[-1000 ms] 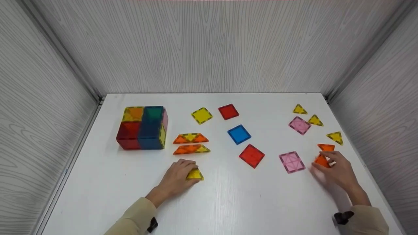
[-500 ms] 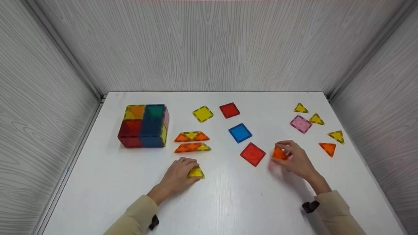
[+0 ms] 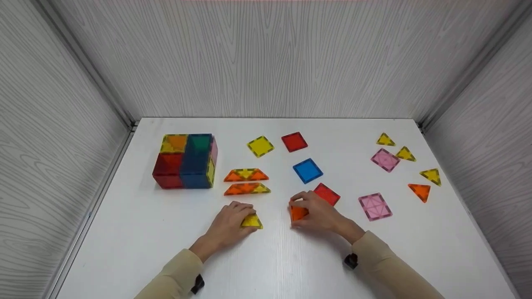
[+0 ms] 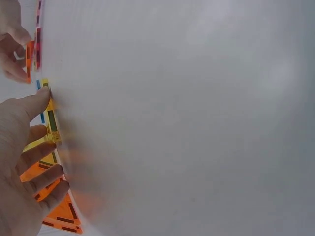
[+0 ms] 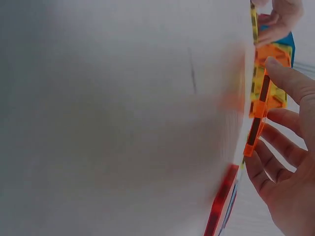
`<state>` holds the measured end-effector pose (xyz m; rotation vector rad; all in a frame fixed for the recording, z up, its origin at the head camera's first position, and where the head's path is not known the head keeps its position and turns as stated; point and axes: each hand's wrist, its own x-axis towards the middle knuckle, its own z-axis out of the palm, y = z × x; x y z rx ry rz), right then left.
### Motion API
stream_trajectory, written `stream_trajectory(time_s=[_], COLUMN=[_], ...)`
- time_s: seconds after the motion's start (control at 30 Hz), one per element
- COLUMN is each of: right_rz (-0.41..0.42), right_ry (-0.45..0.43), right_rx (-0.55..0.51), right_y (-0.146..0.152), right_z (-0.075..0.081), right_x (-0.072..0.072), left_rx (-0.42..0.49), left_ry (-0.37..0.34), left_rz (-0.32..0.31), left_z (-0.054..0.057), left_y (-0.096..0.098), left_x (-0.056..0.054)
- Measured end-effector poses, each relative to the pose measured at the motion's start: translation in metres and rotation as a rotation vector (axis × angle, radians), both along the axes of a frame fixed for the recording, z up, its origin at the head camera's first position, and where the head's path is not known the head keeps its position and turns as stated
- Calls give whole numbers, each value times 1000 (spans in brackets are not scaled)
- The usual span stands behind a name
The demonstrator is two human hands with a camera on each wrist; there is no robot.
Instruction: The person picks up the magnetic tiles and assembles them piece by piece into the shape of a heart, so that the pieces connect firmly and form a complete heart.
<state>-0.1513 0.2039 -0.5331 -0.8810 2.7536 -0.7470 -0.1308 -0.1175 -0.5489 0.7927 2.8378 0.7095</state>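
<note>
My left hand (image 3: 230, 222) pinches a yellow triangular magnetic tile (image 3: 252, 221) at the table's near middle. The tile's yellow edge (image 4: 52, 120) lies between thumb and fingers in the left wrist view. To the right of it, my right hand (image 3: 320, 214) pinches an orange triangular magnetic tile (image 3: 298, 212) by its edges. That orange tile (image 5: 255, 132) appears edge-on in the right wrist view, and a gap separates the two held tiles. Two trapezoid-shaped tile groups (image 3: 246, 189) in orange and yellow lie just beyond the left hand. A red square tile (image 3: 327, 194) is partly hidden by the right hand.
A multicoloured box of tiles (image 3: 195, 168) stands at left. Yellow (image 3: 260, 146), red (image 3: 294, 142) and blue (image 3: 308, 170) squares lie mid-table. Pink squares (image 3: 375, 206), an orange triangle (image 3: 419, 192) and yellow triangles (image 3: 431, 176) lie at right. Panel walls enclose the white table.
My right hand has picked up an orange triangle from the right side and carried it left, past the pink and red squares, close to the left hand. The left hand has stayed in place.
</note>
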Motion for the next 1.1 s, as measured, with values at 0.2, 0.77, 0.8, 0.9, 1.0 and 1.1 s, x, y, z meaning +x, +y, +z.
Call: stream_trajectory(time_s=[0.2, 0.77, 0.8, 0.9, 1.0, 1.1], right_rz=[95, 151, 155, 168, 155, 99], right_ry=[-49, -59, -54, -25, -17, -14], right_rx=[75, 109, 107, 98, 65, 15], right_y=[-28, -63, -63, -57, -42, -14], right_z=[-3, -3, -3, -4, -1, 3], right_x=[-6, -13, -13, -11, -10, -9], left_rx=[-12, -41, -47, -63, -76, -68], left_ry=[-18, 7, 14, 21, 17, 2], left_rz=[-2, -50, -51, -50, -49, -48], left_z=[1, 3, 3, 2, 1, 1], left_y=[4, 21, 21, 21, 20, 19], left_x=[0, -4, -4, -4, -4, -4])
